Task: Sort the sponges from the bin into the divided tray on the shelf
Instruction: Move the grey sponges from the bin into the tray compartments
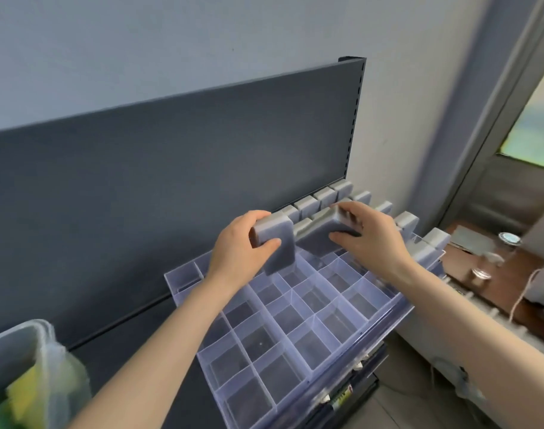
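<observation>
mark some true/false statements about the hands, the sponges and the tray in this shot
1. The left hand grips a grey sponge. True.
2. The right hand holds nothing. False: it grips a second grey sponge.
3. Every compartment of the divided tray holds a sponge. False: the standing sponges fill only the far rows.
4. The bin sits at the lower left. True.

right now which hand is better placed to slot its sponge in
Left. The left hand's upright sponge points down at an empty tray compartment; the right hand's tilted sponge lies flatter.
</observation>
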A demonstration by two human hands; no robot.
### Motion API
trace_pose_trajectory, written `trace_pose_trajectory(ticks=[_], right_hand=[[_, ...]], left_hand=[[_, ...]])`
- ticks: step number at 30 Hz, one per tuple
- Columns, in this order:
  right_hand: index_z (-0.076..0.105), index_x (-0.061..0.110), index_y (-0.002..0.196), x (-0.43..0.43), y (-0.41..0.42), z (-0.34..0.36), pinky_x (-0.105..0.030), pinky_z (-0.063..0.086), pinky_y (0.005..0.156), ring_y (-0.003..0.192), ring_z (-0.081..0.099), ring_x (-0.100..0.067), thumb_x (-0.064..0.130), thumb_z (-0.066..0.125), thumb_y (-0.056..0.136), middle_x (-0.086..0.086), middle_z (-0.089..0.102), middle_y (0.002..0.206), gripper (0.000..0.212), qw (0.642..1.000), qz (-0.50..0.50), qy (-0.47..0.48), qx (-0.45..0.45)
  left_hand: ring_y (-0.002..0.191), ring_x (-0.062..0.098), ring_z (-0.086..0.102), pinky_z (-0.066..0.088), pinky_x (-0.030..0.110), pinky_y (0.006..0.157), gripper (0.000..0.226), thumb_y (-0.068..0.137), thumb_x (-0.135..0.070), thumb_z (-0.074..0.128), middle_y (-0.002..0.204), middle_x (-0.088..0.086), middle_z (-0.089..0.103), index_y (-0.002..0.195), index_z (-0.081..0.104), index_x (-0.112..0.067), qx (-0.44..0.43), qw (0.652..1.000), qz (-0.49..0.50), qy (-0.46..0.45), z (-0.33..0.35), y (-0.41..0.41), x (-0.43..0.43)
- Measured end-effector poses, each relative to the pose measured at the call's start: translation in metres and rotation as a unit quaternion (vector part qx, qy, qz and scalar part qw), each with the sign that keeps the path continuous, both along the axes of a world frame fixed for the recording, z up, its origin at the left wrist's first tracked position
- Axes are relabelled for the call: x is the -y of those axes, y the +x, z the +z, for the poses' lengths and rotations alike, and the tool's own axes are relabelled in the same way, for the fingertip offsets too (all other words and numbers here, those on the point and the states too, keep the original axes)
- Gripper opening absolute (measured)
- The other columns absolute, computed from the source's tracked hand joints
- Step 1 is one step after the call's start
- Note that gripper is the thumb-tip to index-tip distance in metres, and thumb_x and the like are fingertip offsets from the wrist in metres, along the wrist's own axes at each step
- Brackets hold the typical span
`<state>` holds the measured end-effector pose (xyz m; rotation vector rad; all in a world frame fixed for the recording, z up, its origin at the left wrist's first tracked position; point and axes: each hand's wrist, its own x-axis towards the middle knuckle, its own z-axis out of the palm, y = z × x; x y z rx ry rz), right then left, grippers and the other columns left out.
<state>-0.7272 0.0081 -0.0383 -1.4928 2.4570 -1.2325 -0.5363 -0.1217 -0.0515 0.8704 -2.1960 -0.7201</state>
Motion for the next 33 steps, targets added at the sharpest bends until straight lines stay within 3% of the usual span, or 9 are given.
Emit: trace_pose_trajectory(ticks=[8,15,19,23,27,33], right_hand=[[0.060,0.025,0.116,0.022,-0.053,-0.003,-0.030,0.041,0.073,0.083,0.051,-0.017,0.020,0.074,0.072,0.010,0.056,0.089,0.047,0.999,0.018,0.047,-0.009],[0.062,0.023,0.111,0.044,-0.097,0.000,-0.033,0.045,0.072,0.083,0.054,-0.019,0.015,0.074,0.070,0.009,0.060,0.084,0.044,0.988,0.101,0.115,-0.036],[0.064,0.018,0.109,0.056,-0.119,0.005,-0.035,0.047,0.076,0.086,0.058,-0.022,0.012,0.076,0.068,0.002,0.066,0.094,0.044,0.973,0.168,0.150,-0.051],[0.062,0.020,0.111,0.067,-0.137,0.000,-0.028,0.039,0.070,0.082,0.049,-0.013,0.014,0.074,0.070,0.006,0.064,0.097,0.044,0.956,0.215,0.180,-0.082],[0.061,0.021,0.114,0.075,-0.146,-0.008,-0.031,0.043,0.072,0.094,0.058,-0.021,0.015,0.071,0.072,0.003,0.067,0.104,0.043,0.939,0.255,0.201,-0.111],[0.058,0.027,0.120,0.084,-0.152,-0.020,-0.029,0.045,0.069,0.095,0.059,-0.023,0.017,0.066,0.073,0.003,0.067,0.110,0.049,0.908,0.314,0.231,-0.157]], left_hand=[[0.088,0.007,0.057,0.052,0.026,0.075,0.036,0.080,-0.032,0.072,0.104,-0.015,0.060,0.113,0.058,-0.032,0.014,1.000,-0.013,0.012,-0.007,-0.037,0.018],[0.090,0.005,0.056,0.046,0.018,0.074,0.035,0.079,-0.032,0.073,0.104,-0.015,0.060,0.111,0.060,-0.030,0.013,0.999,0.021,0.022,-0.011,-0.065,0.014],[0.088,-0.002,0.052,0.038,0.006,0.069,0.034,0.078,-0.032,0.074,0.101,-0.019,0.058,0.109,0.058,-0.032,0.017,0.998,0.050,0.036,-0.015,-0.082,0.005],[0.086,0.003,0.052,0.039,0.006,0.066,0.039,0.079,-0.033,0.073,0.105,-0.015,0.059,0.115,0.058,-0.027,0.025,0.996,0.078,0.045,-0.022,-0.097,0.000],[0.082,0.000,0.052,0.037,0.000,0.067,0.039,0.079,-0.032,0.074,0.104,-0.014,0.058,0.115,0.059,-0.026,0.025,0.993,0.099,0.054,-0.031,-0.109,-0.008],[0.090,-0.001,0.050,0.036,0.004,0.071,0.042,0.082,-0.035,0.070,0.112,-0.016,0.056,0.122,0.057,-0.031,0.067,0.989,0.126,0.049,-0.044,-0.119,-0.015]])
